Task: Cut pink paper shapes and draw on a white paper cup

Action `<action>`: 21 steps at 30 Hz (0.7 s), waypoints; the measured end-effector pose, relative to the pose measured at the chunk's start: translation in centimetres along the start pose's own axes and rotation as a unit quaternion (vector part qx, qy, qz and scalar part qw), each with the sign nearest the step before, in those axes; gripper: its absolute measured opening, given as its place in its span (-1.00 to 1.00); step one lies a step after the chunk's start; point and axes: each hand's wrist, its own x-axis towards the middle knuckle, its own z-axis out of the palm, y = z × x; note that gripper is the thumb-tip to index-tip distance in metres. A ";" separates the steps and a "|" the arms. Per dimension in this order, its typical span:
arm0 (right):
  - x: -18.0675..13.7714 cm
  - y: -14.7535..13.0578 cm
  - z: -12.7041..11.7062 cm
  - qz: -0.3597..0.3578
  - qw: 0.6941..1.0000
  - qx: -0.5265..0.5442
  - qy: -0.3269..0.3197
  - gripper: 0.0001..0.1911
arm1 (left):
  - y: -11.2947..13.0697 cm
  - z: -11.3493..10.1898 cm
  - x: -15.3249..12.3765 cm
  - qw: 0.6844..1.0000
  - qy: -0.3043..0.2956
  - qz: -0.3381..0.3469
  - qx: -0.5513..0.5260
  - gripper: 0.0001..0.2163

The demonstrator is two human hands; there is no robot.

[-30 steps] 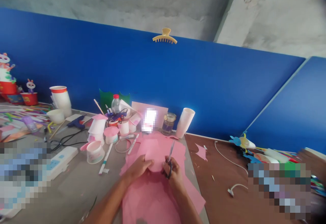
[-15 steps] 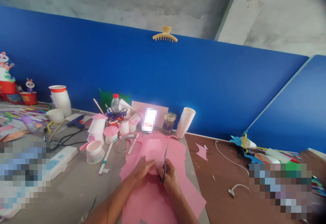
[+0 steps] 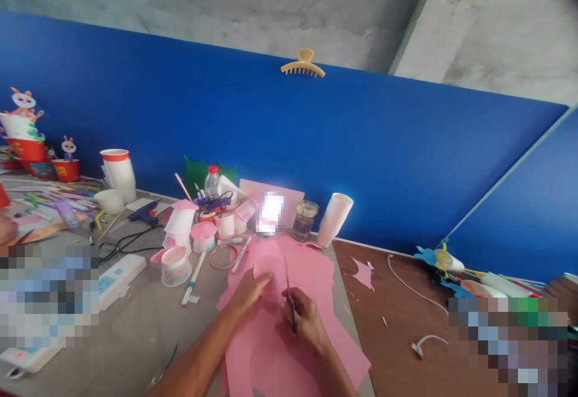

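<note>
While our forearms reach in from the bottom edge, we work over a spread of pink paper sheets (image 3: 289, 349) that lies on the grey table (image 3: 135, 325), right where the grey top meets the brown table (image 3: 397, 312). Our right hand (image 3: 306, 320) is closed around the handles of the scissors (image 3: 289, 294), whose blades point up and away from us, tips against a small rounded pink paper piece (image 3: 268, 267); whether the blades are parted we cannot tell. Our left hand (image 3: 247, 291) pinches the near edge of that piece, fingers clamped on it, just left of the blades. Beyond the hands, to the left, lie a white pen (image 3: 193, 276) and a decorated paper cup (image 3: 175, 265), with a white power strip (image 3: 118, 273) nearer the left blur. Farther back stand a cluster of pink-topped cups (image 3: 203, 234), a blue glue gun (image 3: 144, 212), a water bottle (image 3: 212, 183), a glass jar (image 3: 303, 219) and a tilted stack of white cups (image 3: 335, 216). On the brown table a white cable (image 3: 410, 288) trails. Farthest, a yellow hair claw (image 3: 303, 64) sits on top of the blue partition (image 3: 361, 144).
</note>
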 end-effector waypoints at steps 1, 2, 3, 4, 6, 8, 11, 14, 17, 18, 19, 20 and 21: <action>0.0 0.0 0.0 0.001 1.000 -0.004 -0.006 -0.66 | 0.2 0.0 0.0 1.000 -0.001 0.007 0.011 -0.77; 0.0 0.1 -0.1 0.001 1.000 -0.007 -0.011 -0.67 | 0.4 -0.1 -0.1 1.000 0.000 0.013 0.020 -0.78; 0.1 0.1 -0.1 0.001 1.000 -0.010 -0.017 -0.67 | 0.6 -0.1 -0.1 1.000 0.003 0.016 0.027 -0.79; 0.1 0.2 -0.1 0.001 1.000 -0.012 -0.021 -0.68 | 0.8 0.0 -0.2 0.999 0.010 0.017 0.034 -0.81; 0.2 0.3 -0.2 0.001 1.000 -0.014 -0.024 -0.69 | 1.2 0.0 -0.4 0.999 0.025 0.019 0.045 -0.83; 0.2 0.3 -0.2 0.004 1.000 -0.009 -0.022 -0.69 | 1.5 0.1 -0.6 0.998 0.031 0.016 0.053 -0.83; 0.1 0.1 -0.1 0.016 1.000 0.006 -0.018 -0.67 | 1.6 0.1 -0.7 0.997 0.036 0.011 0.067 -0.84; 0.1 -0.2 -0.2 0.026 0.999 0.015 -0.021 -0.64 | 1.5 0.1 -0.7 0.996 0.033 0.027 0.075 -0.84; 0.1 -0.4 -0.2 0.031 0.999 0.019 -0.022 -0.62 | 1.5 0.2 -0.8 0.996 0.027 0.032 0.074 -0.84; 0.1 -0.5 -0.2 0.033 0.999 0.023 -0.021 -0.61 | 1.5 0.2 -0.8 0.996 0.026 0.032 0.074 -0.84; 0.1 -0.5 -0.2 0.034 0.999 0.027 -0.020 -0.60 | 1.5 0.2 -0.8 0.996 0.025 0.032 0.074 -0.84; 0.1 -0.5 -0.2 0.035 0.999 0.031 -0.019 -0.60 | 1.4 0.3 -0.8 0.996 0.024 0.033 0.076 -0.84; 0.1 -0.5 -0.2 0.035 0.999 0.035 -0.019 -0.60 | 1.4 0.3 -0.8 0.996 0.023 0.035 0.079 -0.84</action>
